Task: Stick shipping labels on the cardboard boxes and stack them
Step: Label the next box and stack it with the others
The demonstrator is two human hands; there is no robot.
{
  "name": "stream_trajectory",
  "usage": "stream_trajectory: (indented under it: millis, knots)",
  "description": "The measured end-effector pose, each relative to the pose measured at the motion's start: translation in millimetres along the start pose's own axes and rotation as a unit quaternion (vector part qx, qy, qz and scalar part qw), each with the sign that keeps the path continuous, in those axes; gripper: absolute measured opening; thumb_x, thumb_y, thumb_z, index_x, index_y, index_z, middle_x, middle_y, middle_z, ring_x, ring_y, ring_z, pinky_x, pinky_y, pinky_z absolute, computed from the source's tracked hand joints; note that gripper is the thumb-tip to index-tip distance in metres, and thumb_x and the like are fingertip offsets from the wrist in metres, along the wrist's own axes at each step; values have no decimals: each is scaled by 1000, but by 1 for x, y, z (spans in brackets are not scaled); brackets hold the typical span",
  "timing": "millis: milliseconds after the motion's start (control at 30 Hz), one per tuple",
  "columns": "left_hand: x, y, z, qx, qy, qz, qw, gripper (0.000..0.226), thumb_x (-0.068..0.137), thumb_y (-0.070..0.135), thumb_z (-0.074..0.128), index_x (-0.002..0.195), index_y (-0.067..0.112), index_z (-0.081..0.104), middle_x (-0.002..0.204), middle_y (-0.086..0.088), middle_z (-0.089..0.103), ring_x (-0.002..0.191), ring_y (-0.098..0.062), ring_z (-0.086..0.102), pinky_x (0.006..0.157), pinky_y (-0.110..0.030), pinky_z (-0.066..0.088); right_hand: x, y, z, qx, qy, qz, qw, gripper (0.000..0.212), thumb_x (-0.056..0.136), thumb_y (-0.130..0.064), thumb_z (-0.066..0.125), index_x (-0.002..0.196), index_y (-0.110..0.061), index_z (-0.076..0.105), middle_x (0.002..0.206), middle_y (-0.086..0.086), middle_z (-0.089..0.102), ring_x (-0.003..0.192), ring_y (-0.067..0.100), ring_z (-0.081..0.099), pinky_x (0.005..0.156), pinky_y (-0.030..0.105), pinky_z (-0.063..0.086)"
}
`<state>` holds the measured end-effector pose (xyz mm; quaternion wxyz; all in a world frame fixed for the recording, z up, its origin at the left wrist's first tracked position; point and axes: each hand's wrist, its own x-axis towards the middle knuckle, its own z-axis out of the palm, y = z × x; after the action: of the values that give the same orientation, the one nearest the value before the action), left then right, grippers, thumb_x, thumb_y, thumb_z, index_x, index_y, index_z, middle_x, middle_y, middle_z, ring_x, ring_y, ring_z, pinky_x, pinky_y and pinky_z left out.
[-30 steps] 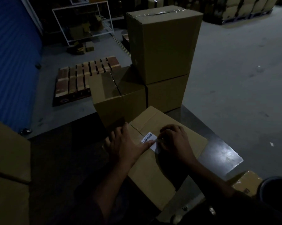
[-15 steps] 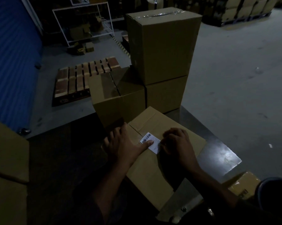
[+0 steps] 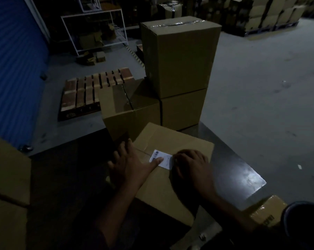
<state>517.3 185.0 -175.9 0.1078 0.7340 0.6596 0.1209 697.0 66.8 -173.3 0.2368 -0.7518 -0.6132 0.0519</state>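
Cardboard box under work: a closed brown carton (image 3: 174, 170) lies directly beneath both hands on a dark metal table (image 3: 239, 170); the top seam runs between them.
Label: a white shipping label (image 3: 166, 160) with a barcode sits flat on the carton top, between the two hands, across the seam.
Left hand: the left hand (image 3: 132, 165) rests spread on the carton, fingers straight, thumb stretched onto the near-left part of the label, pressing it down; it grips nothing.
Right hand: the right hand (image 3: 192, 165) lies at the label's right edge with fingers curled under, knuckles up; whether the fingertips pinch anything cannot be told in this dim light.
Stack: beyond the fingertips of both hands stand three sealed cartons (image 3: 178, 56), one set on top of another and one lower beside them.
Step judged: label laid, being smoothed; stacking not yet done.
Handling judged: stiff corrugated walls, matt and not slippery; weight unknown, contents hidden. The top panel may flex near the seam, so firm rubbing belongs over the flaps' supported edges. For lifting, take hold at two opposite lower edges, palms under the corners, keeping off the fresh label.
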Motion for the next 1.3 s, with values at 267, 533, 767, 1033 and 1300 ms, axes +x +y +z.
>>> stream_trajectory:
  millis: [267, 533, 767, 1033, 1300]
  knots:
    - [-2, -16, 1, -62, -12, 11, 998, 152, 46, 108, 52, 166, 27, 7, 173, -4, 8, 156, -33, 16, 123, -62, 15, 31, 11, -5, 1, -53, -62, 997, 56, 84, -62, 38, 121, -31, 68, 133, -9, 58, 127, 15, 47, 105, 35, 30]
    - [-4, -6, 4, -101, -26, 39, 994, 151, 47, 108, 48, 166, 24, 8, 174, -4, 11, 157, -31, 18, 123, -61, 18, 14, -4, 6, -29, -20, -41, 999, 47, 87, -54, 65, 130, -35, 61, 140, -11, 50, 131, 11, 39, 112, 33, 30]
    - [-7, -6, 3, -100, -13, 41, 994, 143, 53, 103, 55, 164, 25, 12, 172, -5, 15, 155, -32, 23, 123, -60, 22, 14, -6, 1, 43, 7, -22, 999, 32, 92, -45, 64, 120, -29, 66, 132, -8, 58, 124, 12, 46, 108, 34, 39]
    - [-7, -4, 0, -96, -17, 39, 994, 140, 56, 101, 61, 164, 25, 15, 172, -4, 16, 155, -31, 23, 124, -59, 24, 15, -3, 4, 29, 35, -12, 999, 27, 92, -40, 67, 115, -27, 69, 131, -5, 58, 124, 14, 44, 100, 34, 45]
    - [-8, -3, -1, -108, -19, 38, 993, 139, 57, 97, 65, 164, 24, 16, 172, -4, 16, 156, -31, 21, 124, -58, 20, 15, -1, 6, 21, 34, -1, 999, 30, 93, -39, 65, 119, -25, 67, 131, -4, 58, 126, 14, 43, 98, 26, 38]
